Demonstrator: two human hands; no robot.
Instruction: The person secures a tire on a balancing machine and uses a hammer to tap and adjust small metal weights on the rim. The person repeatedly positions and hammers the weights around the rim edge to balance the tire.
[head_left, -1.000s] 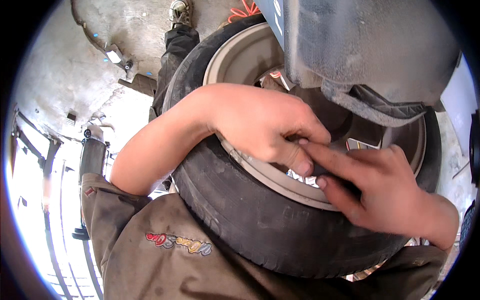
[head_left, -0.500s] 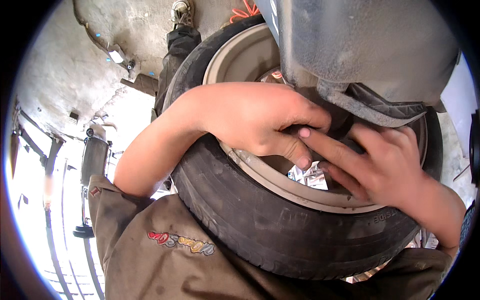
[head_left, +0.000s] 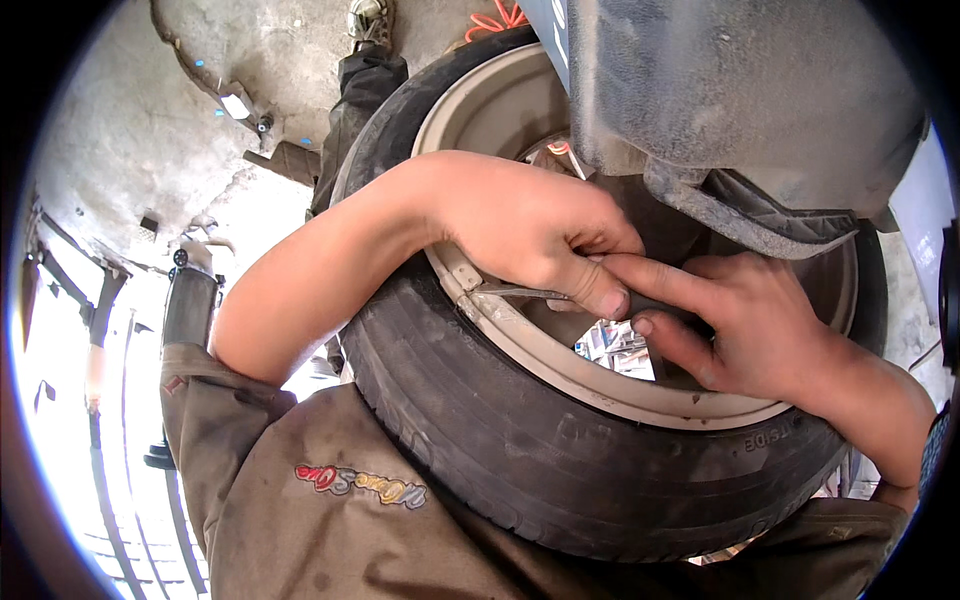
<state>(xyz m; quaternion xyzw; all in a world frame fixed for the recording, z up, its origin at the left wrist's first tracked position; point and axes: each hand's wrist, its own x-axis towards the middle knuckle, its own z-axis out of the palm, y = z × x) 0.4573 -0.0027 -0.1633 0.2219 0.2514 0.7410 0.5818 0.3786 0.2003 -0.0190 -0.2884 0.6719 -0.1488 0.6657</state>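
My two hands meet over the open face of a wheel with a black tyre (head_left: pixel 560 450) and a beige rim (head_left: pixel 640 395). Between them runs a slim metal tool (head_left: pixel 530 292); its thin end points left to a small pale block (head_left: pixel 463 278) at the rim's edge. My left hand (head_left: pixel 550 230) is closed over the tool, thumb pressed along it. From the other side, my right hand (head_left: pixel 755 315) pinches the tool's darker rear part, with its index finger touching the left hand. The palms hide some of the tool, and its exact kind is unclear.
A dark grey vehicle panel (head_left: pixel 740 90) overhangs the wheel at the upper right. Another person's trouser leg and shoe (head_left: pixel 370 25) are beyond the tyre. An orange hose (head_left: pixel 497 18) lies at the top. A grey cylindrical piece of equipment (head_left: pixel 190 300) stands at left.
Both hands have shifted slightly, and my right fingers have drawn together around the tool. Its thin end and the pale block at the rim now show more clearly.
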